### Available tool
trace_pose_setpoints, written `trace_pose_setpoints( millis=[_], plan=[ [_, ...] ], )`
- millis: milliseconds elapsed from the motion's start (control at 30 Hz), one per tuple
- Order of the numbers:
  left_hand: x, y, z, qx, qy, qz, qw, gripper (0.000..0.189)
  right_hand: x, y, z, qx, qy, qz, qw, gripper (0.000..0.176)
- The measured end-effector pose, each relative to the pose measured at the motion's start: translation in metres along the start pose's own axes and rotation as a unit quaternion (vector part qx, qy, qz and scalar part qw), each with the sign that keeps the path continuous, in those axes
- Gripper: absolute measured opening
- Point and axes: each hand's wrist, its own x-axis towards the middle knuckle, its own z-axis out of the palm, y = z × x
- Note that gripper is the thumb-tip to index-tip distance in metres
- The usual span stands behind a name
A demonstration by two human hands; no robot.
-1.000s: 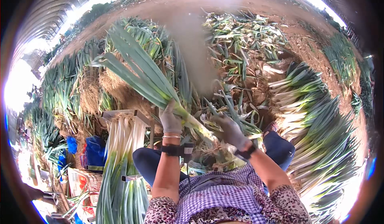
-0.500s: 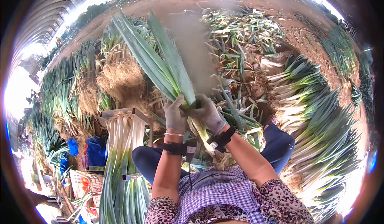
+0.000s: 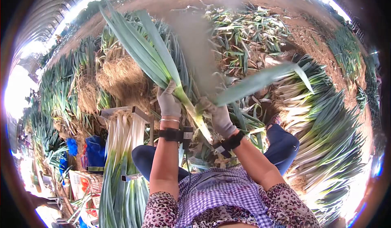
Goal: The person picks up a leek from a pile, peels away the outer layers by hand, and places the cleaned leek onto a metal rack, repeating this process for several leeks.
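Note:
A leek [image 3: 188, 101] slants across my lap, its green leaves fanned up to the left and its pale root end low near my right wrist. My left hand [image 3: 168, 101], in a light work glove, is closed around it where the leaves meet the stem. Beside the stem, my gloved right hand [image 3: 216, 114] grips the base of a long green leek leaf [image 3: 256, 84]. That leaf stretches out to the right, bent over at its tip. The leaf stands away from the rest of the leek.
Cleaned leeks [image 3: 321, 134] lie in a long row at my right. A metal rack [image 3: 139, 114] at left holds more leeks [image 3: 122, 146]. Trimmed leaves [image 3: 248, 32] are heaped ahead. Untrimmed leeks with roots [image 3: 122, 79] and a pink crate [image 3: 93, 184] are on the left.
My right hand has pulled one leaf away from the leek and swung it out to the right. My left hand has shifted slightly left and up with the leek.

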Motion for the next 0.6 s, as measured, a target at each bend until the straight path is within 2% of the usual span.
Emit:
trace_pose_setpoints(
  millis=[67, 100, 133, 167, 233, 267, 300, 333, 367, 467, 533, 600],
  plan=[
    [0.000, 0.008, 0.007, -0.002, -0.021, 0.007, 1.000, 0.036, 0.008, -0.005, 0.003, 0.059, 0.039, 0.057, 0.996, 0.015],
    [-0.002, 0.017, 0.015, -0.013, -0.009, 0.008, 1.000, 0.039, 0.014, 0.000, -0.011, 0.096, 0.008, 0.119, 0.988, 0.020],
    [0.003, 0.022, 0.016, -0.009, 0.011, 0.018, 1.000, 0.040, 0.010, 0.002, -0.028, -0.119, -0.044, -0.007, 0.992, 0.022],
    [0.011, 0.030, 0.013, -0.006, 0.032, 0.030, 0.999, 0.042, 0.000, -0.002, -0.035, -0.327, -0.096, -0.133, 0.931, 0.026],
    [0.038, 0.045, -0.008, -0.036, 0.067, 0.028, 0.997, 0.043, -0.028, -0.020, -0.044, -0.407, -0.092, -0.007, 0.909, 0.038],
    [0.040, 0.062, -0.002, -0.054, 0.084, 0.038, 0.994, 0.042, -0.040, -0.026, -0.054, -0.405, -0.070, 0.116, 0.904, 0.042],
    [0.052, 0.070, -0.013, -0.051, 0.055, 0.064, 0.995, 0.041, -0.052, -0.033, -0.064, -0.405, -0.047, 0.237, 0.882, 0.047],
    [0.061, 0.075, -0.024, -0.047, 0.026, 0.089, 0.995, 0.040, -0.062, -0.034, -0.083, -0.532, -0.057, 0.232, 0.812, 0.051],
    [0.060, 0.084, -0.022, -0.038, 0.018, 0.088, 0.995, 0.038, -0.066, -0.033, -0.092, -0.648, -0.064, 0.222, 0.726, 0.054],
    [0.040, 0.083, 0.006, -0.085, 0.038, 0.078, 0.993, 0.036, -0.038, -0.049, -0.047, -0.641, -0.056, 0.043, 0.764, 0.062],
    [0.037, 0.070, 0.010, -0.076, 0.042, 0.067, 0.994, 0.036, -0.013, -0.045, 0.000, -0.579, -0.098, -0.118, 0.800, 0.065],
    [0.022, 0.056, 0.023, -0.067, 0.063, 0.075, 0.993, 0.037, -0.002, -0.037, 0.046, -0.560, -0.096, -0.181, 0.803, 0.059]
  ],
)
